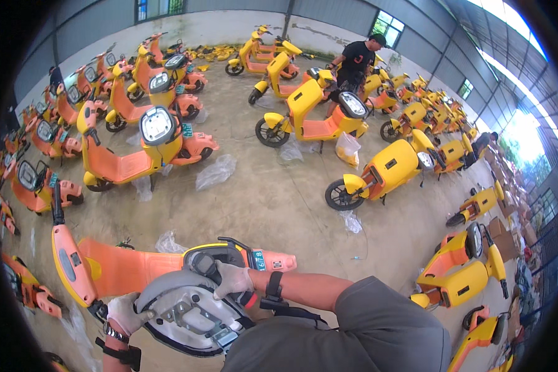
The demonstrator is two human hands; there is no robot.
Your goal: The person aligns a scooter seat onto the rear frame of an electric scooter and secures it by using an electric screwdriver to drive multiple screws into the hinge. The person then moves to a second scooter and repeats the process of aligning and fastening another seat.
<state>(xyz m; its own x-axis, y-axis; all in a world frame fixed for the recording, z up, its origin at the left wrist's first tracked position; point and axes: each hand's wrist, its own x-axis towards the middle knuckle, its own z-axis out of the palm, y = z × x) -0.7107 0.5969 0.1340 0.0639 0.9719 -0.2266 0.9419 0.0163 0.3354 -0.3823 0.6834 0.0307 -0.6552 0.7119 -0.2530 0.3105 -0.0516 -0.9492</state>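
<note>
In front of me, a scooter seat (181, 315) is turned with its pale grey underside up, showing metal brackets and round dark rubber stops. My left hand (130, 313), in a light glove, is closed on the seat's left edge. My right hand (234, 281), also gloved, grips its far right edge. A dark rounded piece (203, 265) sits by the right fingertips; I cannot tell whether they touch it. Just beyond lies the orange scooter (130, 271) with yellow trim, its footboard to the left and a green plate (258, 260) at its rear.
Rows of orange scooters (121, 162) stand at left, yellow scooters (390, 166) at right. Clear plastic wrapping (217, 172) litters the concrete floor. A person in black (356, 62) stands among the scooters at the back. Cardboard boxes (502, 239) are piled along the right side.
</note>
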